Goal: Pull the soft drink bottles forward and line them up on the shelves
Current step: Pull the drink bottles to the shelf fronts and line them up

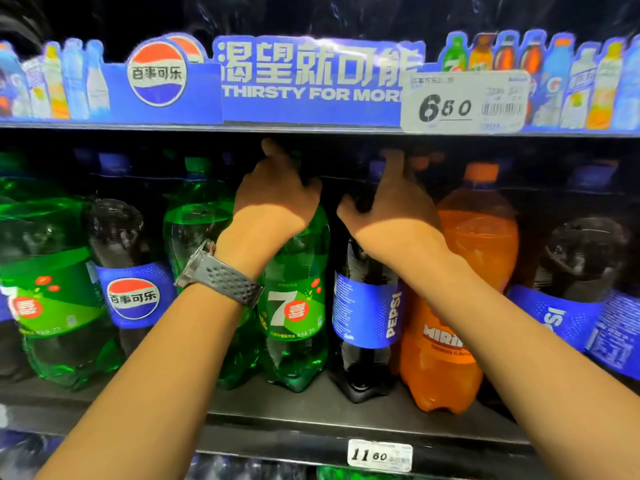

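- Left hand (277,197), above a wristwatch (221,275), grips the neck of a green 7-Up bottle (294,306) standing on the shelf (311,407).
- Right hand (391,209) grips the neck of the Pepsi bottle (367,306) just beside it.
- An orange Mirinda bottle (450,341) stands against the Pepsi bottle.

Bare forearms stretch forward; left grip (277,195) and right grip (391,209), side by side, curl with forefingers raised.
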### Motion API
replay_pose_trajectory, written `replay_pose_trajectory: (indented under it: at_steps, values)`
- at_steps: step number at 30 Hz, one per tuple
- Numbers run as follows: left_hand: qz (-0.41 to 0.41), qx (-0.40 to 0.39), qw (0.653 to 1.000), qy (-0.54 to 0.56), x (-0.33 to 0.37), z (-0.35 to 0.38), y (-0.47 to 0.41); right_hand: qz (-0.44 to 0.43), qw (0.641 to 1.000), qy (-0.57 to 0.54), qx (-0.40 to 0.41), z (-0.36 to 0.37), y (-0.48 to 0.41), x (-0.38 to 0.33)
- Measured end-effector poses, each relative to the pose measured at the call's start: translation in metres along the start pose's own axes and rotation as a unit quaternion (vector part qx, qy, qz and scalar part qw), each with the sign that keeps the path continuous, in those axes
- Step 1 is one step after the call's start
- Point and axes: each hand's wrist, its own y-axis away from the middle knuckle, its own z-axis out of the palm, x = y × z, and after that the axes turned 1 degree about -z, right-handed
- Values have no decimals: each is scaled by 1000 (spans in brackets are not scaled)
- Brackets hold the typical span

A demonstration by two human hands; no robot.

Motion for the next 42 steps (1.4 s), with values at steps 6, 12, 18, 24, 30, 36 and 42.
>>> replay_pose_trajectory:
  at_steps: [6,12,18,24,30,36,42]
  values:
    - [15,16,998,-65,-4,-5,-1,10,997,69,36,7,2,-9]
    - [20,34,999,25,-14,0,2,3,998,-23,-52,-7,1,-1]
    - [39,44,997,49,-18,4,0,-34,990,25,-137,-29,-7,9]
    - [57,66,995,53,-22,3,5,-31,982,184,23,-7,2,-2]
    - [60,63,993,81,-23,2,10,7,992,-76,-105,-19,-1,9]
    - [88,97,985,111,-25,2,14,-35,986,15,-160,-35,-3,16]
    - [88,155,974,138,-24,6,31,-61,978,200,2,-10,11,-1]
